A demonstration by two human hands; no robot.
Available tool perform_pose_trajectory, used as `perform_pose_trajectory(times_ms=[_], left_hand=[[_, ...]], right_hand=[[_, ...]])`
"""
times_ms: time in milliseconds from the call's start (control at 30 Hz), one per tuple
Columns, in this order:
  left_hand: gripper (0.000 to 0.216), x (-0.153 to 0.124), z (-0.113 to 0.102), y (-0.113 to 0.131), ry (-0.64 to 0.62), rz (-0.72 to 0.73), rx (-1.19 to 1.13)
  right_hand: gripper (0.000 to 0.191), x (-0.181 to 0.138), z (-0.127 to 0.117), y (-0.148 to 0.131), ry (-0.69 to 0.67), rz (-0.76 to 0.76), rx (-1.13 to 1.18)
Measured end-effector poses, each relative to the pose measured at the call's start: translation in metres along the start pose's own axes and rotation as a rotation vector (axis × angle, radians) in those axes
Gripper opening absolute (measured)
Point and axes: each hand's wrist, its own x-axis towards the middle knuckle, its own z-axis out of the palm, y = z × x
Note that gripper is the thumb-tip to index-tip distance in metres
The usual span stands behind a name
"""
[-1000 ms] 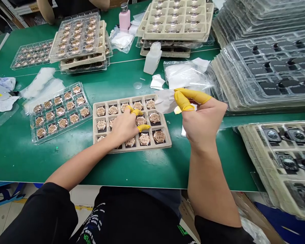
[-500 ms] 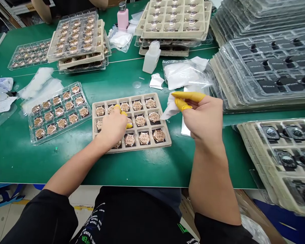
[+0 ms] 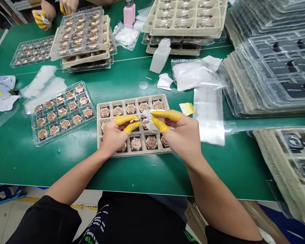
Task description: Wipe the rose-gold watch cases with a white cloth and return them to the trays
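On the green table (image 3: 152, 176), a beige pulp tray (image 3: 134, 152) of rose-gold watch cases lies square before the person, both hands meeting above its middle. The left hand (image 3: 114, 135), its yellow-cotted thumb and finger almost closed, pinches what looks like a rose-gold watch case (image 3: 135, 120), held edge-on above the tray. The right hand (image 3: 183, 135) nips a white wipe (image 3: 152, 119) between its cotted fingertips, just right of the case; whether wipe and case touch cannot be told.
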Motion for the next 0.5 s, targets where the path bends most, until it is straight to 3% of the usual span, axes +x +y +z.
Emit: perform_pose_trajectory(times_ms=[133,267,400,500], left_hand=[[0.024,-0.008,0.002,-0.006,-0.149,-0.033,-0.007],[0.025,-0.011,0.003,-0.008,-0.122,0.070,0.132],[0.022,-0.011,0.002,-0.005,-0.039,0.166,0.222],[0.018,-0.012,0.001,0.000,-0.059,0.204,0.307]], right_hand=[[0.021,-0.007,0.012,0.002,-0.114,-0.246,-0.001],[0.021,0.001,0.012,0.013,-0.015,-0.538,-0.248],[0.024,0.004,0.010,0.021,0.042,-0.527,-0.322],[0.030,-0.001,0.013,0.026,-0.022,-0.560,-0.337]])
